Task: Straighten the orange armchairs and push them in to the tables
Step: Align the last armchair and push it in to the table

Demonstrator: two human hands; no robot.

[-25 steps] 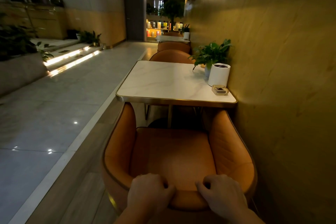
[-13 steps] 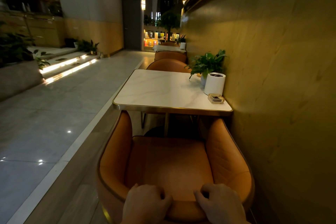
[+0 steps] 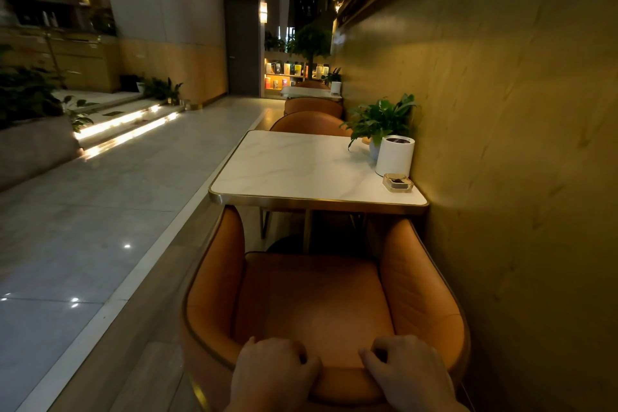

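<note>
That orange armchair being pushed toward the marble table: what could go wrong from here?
The armchair has armrests about level with the table edge, so they may knock its gold rim. Its right side sits close to the wall and could scrape. A bump might jostle the ashtray near the corner.

Armchair (image 3: 311, 304): orange, gold-trimmed rim. Table (image 3: 294, 170): white marble top, faint grey veining, gold edge band. Canister (image 3: 394, 155): plain white. Plant (image 3: 381, 119): green leaves. Wall (image 3: 518, 144): mottled ochre-gold. Floor (image 3: 83, 211): pale grey tiles, white border strip.
</note>
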